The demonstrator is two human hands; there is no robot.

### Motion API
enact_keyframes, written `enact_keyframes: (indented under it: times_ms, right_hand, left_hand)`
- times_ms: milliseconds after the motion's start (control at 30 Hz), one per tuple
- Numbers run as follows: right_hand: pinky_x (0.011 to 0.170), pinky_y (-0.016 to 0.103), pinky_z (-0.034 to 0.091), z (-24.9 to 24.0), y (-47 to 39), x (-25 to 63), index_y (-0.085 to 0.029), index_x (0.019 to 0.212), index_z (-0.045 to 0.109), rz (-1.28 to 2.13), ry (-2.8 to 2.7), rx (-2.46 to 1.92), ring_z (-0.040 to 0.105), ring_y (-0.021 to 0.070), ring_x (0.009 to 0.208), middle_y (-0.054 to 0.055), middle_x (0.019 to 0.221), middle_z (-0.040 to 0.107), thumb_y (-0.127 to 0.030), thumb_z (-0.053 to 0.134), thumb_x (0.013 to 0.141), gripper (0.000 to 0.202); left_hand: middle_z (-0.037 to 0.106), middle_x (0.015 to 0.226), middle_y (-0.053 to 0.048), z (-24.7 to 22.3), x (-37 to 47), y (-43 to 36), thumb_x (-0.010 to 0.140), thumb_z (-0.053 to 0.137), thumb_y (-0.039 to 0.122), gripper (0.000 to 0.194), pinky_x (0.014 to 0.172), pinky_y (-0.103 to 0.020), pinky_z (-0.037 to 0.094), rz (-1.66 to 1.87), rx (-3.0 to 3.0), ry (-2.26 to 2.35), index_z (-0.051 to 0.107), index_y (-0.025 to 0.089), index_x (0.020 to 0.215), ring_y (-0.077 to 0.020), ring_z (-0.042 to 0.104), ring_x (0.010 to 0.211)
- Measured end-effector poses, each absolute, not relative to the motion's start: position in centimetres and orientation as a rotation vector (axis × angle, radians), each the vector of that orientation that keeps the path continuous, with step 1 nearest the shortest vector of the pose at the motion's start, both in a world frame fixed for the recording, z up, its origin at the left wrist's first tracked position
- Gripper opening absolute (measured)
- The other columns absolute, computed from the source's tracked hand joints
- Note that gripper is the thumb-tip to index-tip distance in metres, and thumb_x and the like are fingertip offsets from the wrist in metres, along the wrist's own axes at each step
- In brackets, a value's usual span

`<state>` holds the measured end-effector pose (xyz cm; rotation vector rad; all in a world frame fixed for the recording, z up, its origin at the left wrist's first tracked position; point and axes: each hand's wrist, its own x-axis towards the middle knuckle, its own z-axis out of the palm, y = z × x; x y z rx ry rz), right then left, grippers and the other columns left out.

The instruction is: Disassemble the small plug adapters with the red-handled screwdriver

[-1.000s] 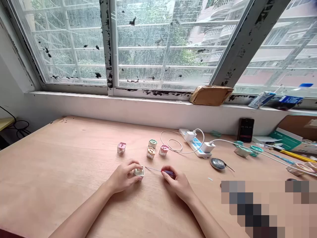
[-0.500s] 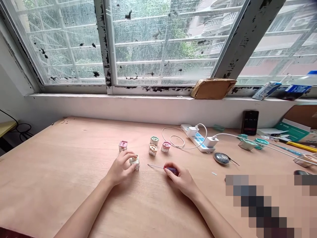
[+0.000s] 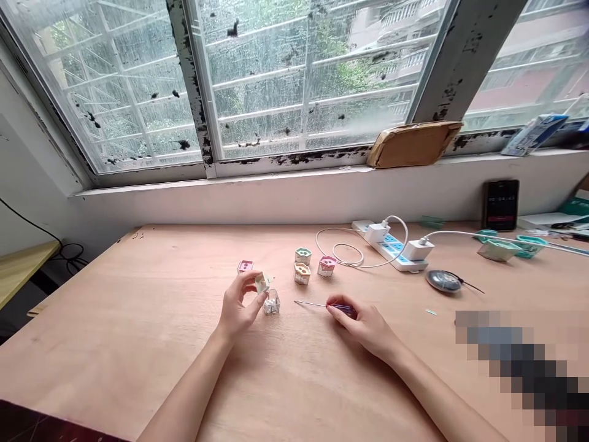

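Note:
My left hand pinches a small pale cream lid, tilted up above a clear little box that stands uncovered on the table. Shiny pieces show inside the box, too small to name. A box with a pink top sits just behind my left fingers, partly hidden. My right hand is closed around the dark handle of a screwdriver, its thin shaft pointing left toward the clear box. Behind it stand small boxes with a green top, an orange top and a pink-red top.
A white power strip with plugs and a looped cable lies at the back. Right of it are a dark round object with a cord, teal and pale trays, and a phone propped against the wall.
My left hand has lifted the cream lid off the clear box and tilted it. My right hand keeps the screwdriver in much the same place; the camera view has turned and tilted slightly.

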<state>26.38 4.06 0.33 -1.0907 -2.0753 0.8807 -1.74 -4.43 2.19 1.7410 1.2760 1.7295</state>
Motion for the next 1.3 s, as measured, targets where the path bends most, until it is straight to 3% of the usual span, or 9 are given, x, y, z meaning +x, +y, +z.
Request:
enact_keyframes:
  times_ms: [133,267,433,667,833,967,1133,1300]
  right_hand:
    - [0.062,0.031,0.047,0.3,4.1,26.4,-0.020,0.087,0.066,0.880,-2.082,-1.091,0.060,0.0195,0.066,0.004,0.075,0.068,-0.048,0.055,0.088,0.030]
    - [0.064,0.031,0.048,0.2,4.0,26.2,-0.019,0.089,0.066,0.905,-2.075,-1.069,0.061,0.0194,0.068,0.004,0.077,0.068,-0.045,0.054,0.089,0.029]
    - [0.065,0.030,0.048,0.1,3.9,26.2,-0.019,0.088,0.065,0.905,-2.062,-1.035,0.062,0.0189,0.069,0.004,0.077,0.069,-0.042,0.055,0.089,0.025]
    - [0.069,0.031,0.050,-0.2,3.9,26.2,-0.019,0.087,0.066,0.927,-2.036,-1.020,0.065,0.0200,0.075,0.005,0.082,0.071,-0.036,0.055,0.089,0.020]
    - [0.070,0.029,0.051,-0.5,3.7,26.1,-0.019,0.088,0.067,0.918,-2.005,-1.021,0.066,0.0192,0.076,0.004,0.082,0.072,-0.032,0.056,0.089,0.017]
    - [0.070,0.028,0.051,-0.6,3.7,26.1,-0.020,0.087,0.067,0.890,-2.004,-1.039,0.066,0.0184,0.075,0.003,0.081,0.071,-0.028,0.058,0.088,0.013]
    - [0.071,0.027,0.051,-0.7,3.5,26.1,-0.020,0.088,0.068,0.909,-1.983,-1.035,0.068,0.0179,0.078,0.003,0.084,0.072,-0.024,0.058,0.088,0.011]
    - [0.070,0.027,0.051,-0.9,3.6,26.1,-0.020,0.088,0.068,0.892,-1.985,-1.030,0.067,0.0185,0.078,0.003,0.083,0.072,-0.024,0.059,0.087,0.010]
  left_hand:
    - [0.066,0.118,-0.008,2.1,-0.3,-5.1,0.088,0.067,0.018,0.049,0.093,-0.035,0.058,1.667,1.882,1.187,0.053,0.026,0.134,-0.0202,0.068,0.107]
    - [0.067,0.120,-0.010,2.7,1.2,-5.9,0.091,0.063,0.018,0.040,0.099,-0.040,0.054,1.396,2.273,1.192,0.061,0.025,0.130,-0.0228,0.066,0.111]
    - [0.074,0.104,-0.006,2.5,2.4,-6.2,0.086,0.071,0.024,0.030,0.118,-0.059,0.033,1.118,2.515,1.261,0.062,0.023,0.114,-0.0249,0.067,0.110]
    - [0.074,0.089,-0.002,0.8,2.8,-5.6,0.080,0.076,0.032,0.026,0.119,-0.059,0.034,1.107,2.674,1.385,0.061,0.021,0.097,-0.0223,0.070,0.092]
    - [0.074,0.085,-0.001,0.8,3.0,-5.9,0.083,0.071,0.030,0.017,0.123,-0.053,0.029,1.234,2.742,1.444,0.062,0.022,0.094,-0.0224,0.072,0.096]
    - [0.077,0.103,-0.001,1.0,2.7,-6.1,0.085,0.069,0.030,0.009,0.126,-0.054,0.021,1.271,2.728,1.494,0.064,0.023,0.089,-0.0257,0.068,0.114]
    - [0.073,0.119,-0.001,1.2,1.3,-5.9,0.084,0.070,0.034,0.012,0.128,-0.054,0.013,1.180,2.712,1.500,0.066,0.024,0.078,-0.0276,0.058,0.127]
    - [0.065,0.134,-0.003,1.2,-0.3,-5.7,0.084,0.071,0.043,0.017,0.125,-0.063,0.015,0.911,2.764,1.568,0.070,0.027,0.084,-0.0334,0.049,0.135]
